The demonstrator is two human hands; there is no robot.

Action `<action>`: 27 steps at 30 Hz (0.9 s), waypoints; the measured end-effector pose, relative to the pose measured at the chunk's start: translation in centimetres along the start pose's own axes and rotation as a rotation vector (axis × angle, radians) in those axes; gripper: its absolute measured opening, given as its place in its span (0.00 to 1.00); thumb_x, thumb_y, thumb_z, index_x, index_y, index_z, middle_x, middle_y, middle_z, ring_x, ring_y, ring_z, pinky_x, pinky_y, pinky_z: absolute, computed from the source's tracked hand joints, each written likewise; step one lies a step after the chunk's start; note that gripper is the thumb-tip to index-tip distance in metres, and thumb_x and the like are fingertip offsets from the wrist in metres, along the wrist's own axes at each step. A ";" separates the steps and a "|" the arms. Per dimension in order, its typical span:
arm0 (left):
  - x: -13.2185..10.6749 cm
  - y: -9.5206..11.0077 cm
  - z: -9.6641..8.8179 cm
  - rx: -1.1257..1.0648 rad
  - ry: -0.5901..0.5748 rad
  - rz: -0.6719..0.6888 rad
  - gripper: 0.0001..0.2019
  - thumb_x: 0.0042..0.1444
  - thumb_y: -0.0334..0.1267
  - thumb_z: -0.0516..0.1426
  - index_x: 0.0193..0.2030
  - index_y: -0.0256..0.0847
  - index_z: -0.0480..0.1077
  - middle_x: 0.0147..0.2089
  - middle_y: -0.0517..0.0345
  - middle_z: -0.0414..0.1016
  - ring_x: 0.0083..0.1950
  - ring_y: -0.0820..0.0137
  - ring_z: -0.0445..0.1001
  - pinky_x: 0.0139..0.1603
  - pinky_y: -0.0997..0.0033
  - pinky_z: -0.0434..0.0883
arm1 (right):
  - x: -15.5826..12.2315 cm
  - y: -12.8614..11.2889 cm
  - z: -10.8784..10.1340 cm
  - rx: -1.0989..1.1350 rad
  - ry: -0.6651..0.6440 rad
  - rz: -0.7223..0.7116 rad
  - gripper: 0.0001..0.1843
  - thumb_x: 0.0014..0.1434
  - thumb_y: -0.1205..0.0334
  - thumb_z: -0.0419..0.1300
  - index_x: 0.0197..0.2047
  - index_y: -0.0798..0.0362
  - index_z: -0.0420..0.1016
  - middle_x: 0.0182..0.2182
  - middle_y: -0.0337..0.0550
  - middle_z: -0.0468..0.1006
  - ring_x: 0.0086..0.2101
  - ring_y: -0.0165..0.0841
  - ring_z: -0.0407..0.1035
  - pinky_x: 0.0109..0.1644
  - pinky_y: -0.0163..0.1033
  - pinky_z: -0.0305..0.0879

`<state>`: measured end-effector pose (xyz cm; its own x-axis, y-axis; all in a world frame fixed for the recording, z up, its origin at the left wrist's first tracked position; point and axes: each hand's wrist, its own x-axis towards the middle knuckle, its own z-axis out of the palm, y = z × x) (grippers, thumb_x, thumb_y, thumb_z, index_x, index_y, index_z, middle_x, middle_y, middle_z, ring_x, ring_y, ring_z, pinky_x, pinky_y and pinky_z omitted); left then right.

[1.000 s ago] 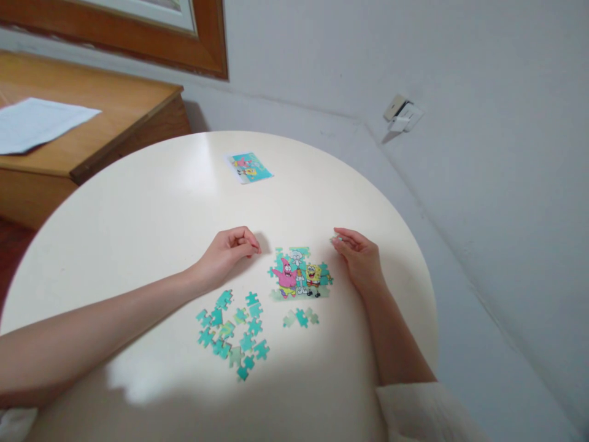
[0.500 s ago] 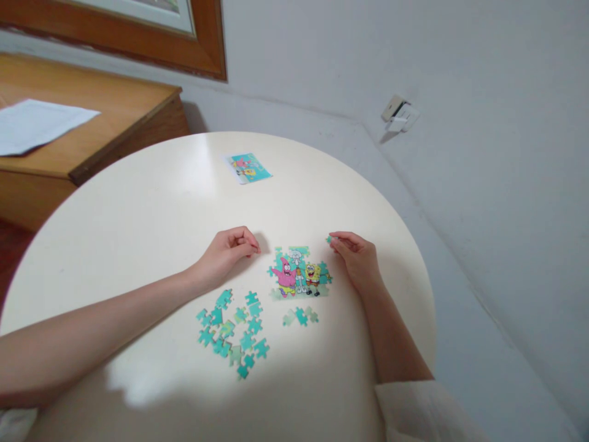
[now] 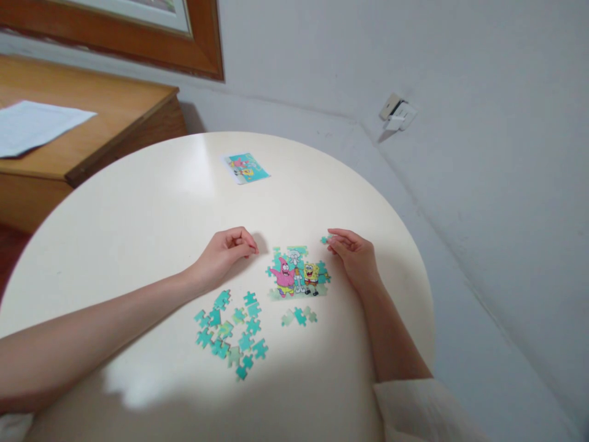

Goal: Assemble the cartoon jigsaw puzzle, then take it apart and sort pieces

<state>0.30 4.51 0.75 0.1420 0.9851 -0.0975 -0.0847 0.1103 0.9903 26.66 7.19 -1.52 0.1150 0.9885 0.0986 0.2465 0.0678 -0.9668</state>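
A partly joined jigsaw puzzle point(image 3: 294, 279) with cartoon figures lies flat between my hands. To its upper right, my right hand point(image 3: 353, 253) pinches a small teal puzzle piece point(image 3: 324, 240) at its fingertips. My left hand point(image 3: 232, 247) rests on the table left of the puzzle, fingers curled and thumb against them, with nothing visible in it. Loose teal and pale green pieces point(image 3: 247, 341) are scattered below my left forearm. A short row of pieces point(image 3: 300, 316) sits just below the joined part.
A small picture card point(image 3: 247, 168) with the same figures lies toward the far edge of the round white table point(image 3: 151, 227). Beyond the table at the left stands a wooden cabinet point(image 3: 115, 104) bearing paper sheets point(image 3: 39, 127). A wall socket with plugs point(image 3: 398, 113) is at the right.
The piece at my right fingertips has shifted slightly left and shows more clear of the fingers, which have parted a little. My left hand and the puzzle stay put; the view moved slightly.
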 end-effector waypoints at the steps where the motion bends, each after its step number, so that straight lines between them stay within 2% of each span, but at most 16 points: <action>1: 0.0 0.0 0.0 0.000 0.001 -0.001 0.03 0.37 0.32 0.59 0.21 0.37 0.68 0.23 0.61 0.71 0.27 0.76 0.65 0.31 0.74 0.59 | 0.0 0.0 0.1 0.001 0.000 0.010 0.17 0.43 0.54 0.66 0.36 0.54 0.76 0.23 0.38 0.76 0.24 0.28 0.68 0.31 0.36 0.66; 7: 0.0 0.0 0.0 0.004 0.000 0.000 0.03 0.38 0.33 0.59 0.21 0.38 0.69 0.23 0.61 0.71 0.27 0.75 0.65 0.31 0.74 0.59 | -0.1 -0.3 0.1 -0.030 -0.025 -0.004 0.13 0.42 0.55 0.66 0.31 0.54 0.76 0.20 0.38 0.75 0.23 0.28 0.68 0.30 0.36 0.65; 27: -0.1 0.1 0.1 0.032 0.008 -0.001 0.03 0.38 0.33 0.60 0.21 0.38 0.68 0.23 0.61 0.71 0.27 0.74 0.66 0.31 0.73 0.60 | -0.3 0.0 0.2 -0.162 -0.125 -0.124 0.11 0.48 0.56 0.61 0.31 0.53 0.79 0.30 0.43 0.80 0.29 0.32 0.71 0.35 0.38 0.66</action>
<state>0.37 4.45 0.90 0.1337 0.9861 -0.0989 -0.0526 0.1068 0.9929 26.40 6.90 -1.65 -0.0431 0.9836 0.1750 0.4036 0.1774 -0.8976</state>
